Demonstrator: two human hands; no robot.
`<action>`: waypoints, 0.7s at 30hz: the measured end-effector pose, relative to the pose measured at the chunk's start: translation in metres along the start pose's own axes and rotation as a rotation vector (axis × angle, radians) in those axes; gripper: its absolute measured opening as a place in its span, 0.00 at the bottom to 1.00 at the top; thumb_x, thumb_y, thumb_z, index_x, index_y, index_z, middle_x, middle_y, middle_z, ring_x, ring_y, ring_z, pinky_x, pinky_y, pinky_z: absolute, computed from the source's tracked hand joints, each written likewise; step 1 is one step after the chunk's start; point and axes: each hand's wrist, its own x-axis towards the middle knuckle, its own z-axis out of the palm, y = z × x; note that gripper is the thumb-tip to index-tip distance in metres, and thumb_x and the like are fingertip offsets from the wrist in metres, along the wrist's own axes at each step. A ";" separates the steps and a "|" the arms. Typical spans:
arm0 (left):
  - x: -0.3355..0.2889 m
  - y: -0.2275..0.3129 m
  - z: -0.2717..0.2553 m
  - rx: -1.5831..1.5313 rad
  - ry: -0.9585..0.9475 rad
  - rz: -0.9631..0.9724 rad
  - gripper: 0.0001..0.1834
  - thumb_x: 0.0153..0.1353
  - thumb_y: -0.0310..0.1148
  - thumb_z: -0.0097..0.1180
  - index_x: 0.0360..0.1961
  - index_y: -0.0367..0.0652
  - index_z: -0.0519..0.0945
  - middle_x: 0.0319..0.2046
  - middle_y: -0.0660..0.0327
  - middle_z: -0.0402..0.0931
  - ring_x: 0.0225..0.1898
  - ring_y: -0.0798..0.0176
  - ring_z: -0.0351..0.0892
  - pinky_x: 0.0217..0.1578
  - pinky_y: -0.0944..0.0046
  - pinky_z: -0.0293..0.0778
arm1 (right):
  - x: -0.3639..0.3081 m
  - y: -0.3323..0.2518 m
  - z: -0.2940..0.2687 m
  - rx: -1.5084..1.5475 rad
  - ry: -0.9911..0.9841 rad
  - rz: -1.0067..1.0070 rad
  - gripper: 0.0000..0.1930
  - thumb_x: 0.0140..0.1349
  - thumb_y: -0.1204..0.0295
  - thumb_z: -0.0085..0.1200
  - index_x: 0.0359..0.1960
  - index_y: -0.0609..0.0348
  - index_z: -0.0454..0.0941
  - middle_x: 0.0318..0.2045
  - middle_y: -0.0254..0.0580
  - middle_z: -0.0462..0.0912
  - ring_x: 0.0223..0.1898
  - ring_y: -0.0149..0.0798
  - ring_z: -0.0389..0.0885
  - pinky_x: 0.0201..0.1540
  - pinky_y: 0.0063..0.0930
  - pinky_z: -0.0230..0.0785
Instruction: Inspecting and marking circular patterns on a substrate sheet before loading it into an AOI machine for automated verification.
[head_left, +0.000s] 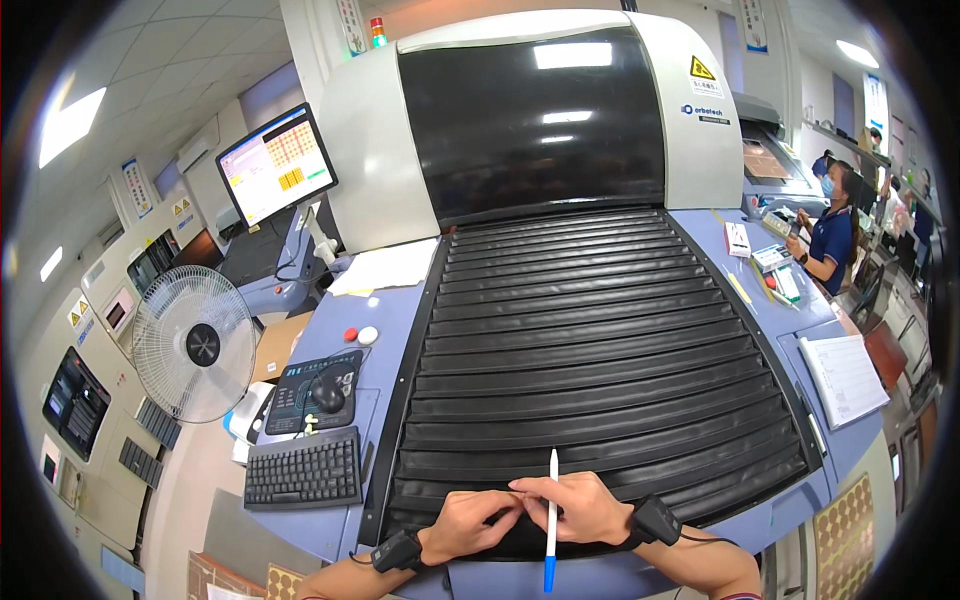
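Observation:
A white pen (553,490) with a blue end is held in my right hand (585,510), pointing away from me with the blue end toward me. My left hand (472,522) is closed beside it, its fingertips meeting the fingers of my right hand. Whether anything small lies between those fingertips is hidden. Both hands are over the near end of a ribbed black bellows cover (590,370), which runs back to a large white machine (690,130) with a dark glossy hood (530,140). Black devices are strapped to both wrists.
At left are a keyboard (303,472), a mouse (327,393), red (351,334) and white buttons (368,336), papers (385,267), a monitor (278,165) and a standing fan (195,343). A notepad (843,378) and small boxes (737,239) lie right; a masked person (835,235) sits beyond.

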 end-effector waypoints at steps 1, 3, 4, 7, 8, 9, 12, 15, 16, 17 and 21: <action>0.000 0.000 0.000 0.006 -0.001 0.009 0.10 0.53 0.22 0.66 0.37 0.38 0.84 0.32 0.58 0.86 0.30 0.58 0.87 0.31 0.65 0.82 | 0.000 0.000 0.000 0.003 0.001 -0.003 0.19 0.54 0.80 0.63 0.50 0.61 0.79 0.27 0.37 0.86 0.24 0.37 0.86 0.26 0.26 0.78; 0.000 0.000 0.000 0.012 -0.003 0.018 0.09 0.53 0.22 0.66 0.37 0.38 0.84 0.32 0.59 0.86 0.30 0.58 0.87 0.31 0.66 0.82 | 0.001 -0.001 -0.002 0.000 -0.007 0.006 0.19 0.54 0.80 0.63 0.50 0.62 0.79 0.27 0.38 0.86 0.24 0.37 0.86 0.26 0.26 0.78; 0.000 0.000 0.000 0.016 -0.005 0.013 0.09 0.53 0.22 0.66 0.37 0.38 0.84 0.32 0.59 0.86 0.30 0.58 0.87 0.31 0.66 0.82 | 0.001 -0.002 -0.002 -0.003 -0.017 0.013 0.19 0.55 0.80 0.62 0.50 0.62 0.79 0.27 0.38 0.86 0.24 0.37 0.85 0.25 0.26 0.78; 0.002 0.001 0.000 0.015 -0.009 0.011 0.09 0.52 0.21 0.67 0.36 0.37 0.84 0.30 0.58 0.86 0.28 0.58 0.87 0.29 0.66 0.81 | 0.001 -0.002 -0.003 -0.001 -0.012 0.012 0.18 0.55 0.80 0.62 0.50 0.62 0.79 0.27 0.38 0.86 0.23 0.38 0.85 0.25 0.26 0.78; 0.003 0.002 0.000 0.009 -0.008 0.013 0.09 0.50 0.20 0.67 0.35 0.36 0.83 0.29 0.56 0.86 0.27 0.58 0.87 0.28 0.66 0.80 | 0.001 -0.003 -0.003 -0.002 -0.010 0.014 0.18 0.55 0.80 0.62 0.50 0.62 0.79 0.27 0.38 0.86 0.23 0.38 0.85 0.25 0.26 0.78; 0.003 0.002 0.000 0.009 -0.009 0.012 0.09 0.50 0.20 0.67 0.35 0.36 0.83 0.29 0.56 0.86 0.27 0.58 0.87 0.28 0.66 0.80 | 0.001 -0.002 -0.002 0.000 -0.004 0.012 0.18 0.55 0.80 0.62 0.49 0.62 0.80 0.27 0.38 0.86 0.23 0.38 0.85 0.25 0.26 0.78; 0.002 0.001 0.000 0.003 -0.010 0.014 0.09 0.50 0.20 0.67 0.35 0.36 0.83 0.29 0.56 0.86 0.27 0.58 0.87 0.28 0.67 0.80 | 0.000 -0.001 -0.002 0.002 -0.006 0.018 0.18 0.55 0.80 0.62 0.49 0.62 0.80 0.26 0.38 0.86 0.23 0.38 0.85 0.25 0.26 0.78; 0.002 0.001 0.000 0.013 -0.015 0.011 0.09 0.50 0.20 0.67 0.34 0.36 0.83 0.29 0.56 0.86 0.27 0.58 0.87 0.28 0.67 0.80 | 0.000 -0.001 -0.001 0.003 -0.003 0.020 0.18 0.56 0.79 0.62 0.49 0.61 0.79 0.25 0.39 0.85 0.23 0.39 0.85 0.24 0.28 0.77; 0.003 0.001 0.000 0.016 -0.014 0.017 0.09 0.51 0.20 0.67 0.34 0.36 0.83 0.29 0.56 0.86 0.27 0.58 0.87 0.28 0.66 0.80 | 0.001 -0.001 -0.001 0.007 0.009 0.015 0.18 0.56 0.77 0.62 0.50 0.60 0.78 0.23 0.40 0.84 0.22 0.41 0.84 0.23 0.29 0.76; 0.003 0.001 0.000 0.019 -0.013 0.022 0.08 0.51 0.20 0.68 0.34 0.36 0.83 0.29 0.56 0.86 0.27 0.58 0.87 0.28 0.66 0.80 | 0.001 -0.001 -0.001 0.008 0.009 0.015 0.18 0.56 0.77 0.62 0.50 0.60 0.78 0.23 0.40 0.84 0.22 0.41 0.84 0.23 0.29 0.76; 0.002 0.000 0.000 0.018 -0.023 0.008 0.08 0.51 0.21 0.67 0.33 0.36 0.84 0.29 0.56 0.86 0.27 0.58 0.87 0.28 0.66 0.80 | 0.001 -0.001 -0.001 0.005 0.001 0.015 0.18 0.56 0.78 0.62 0.49 0.61 0.79 0.24 0.39 0.85 0.22 0.39 0.85 0.24 0.28 0.77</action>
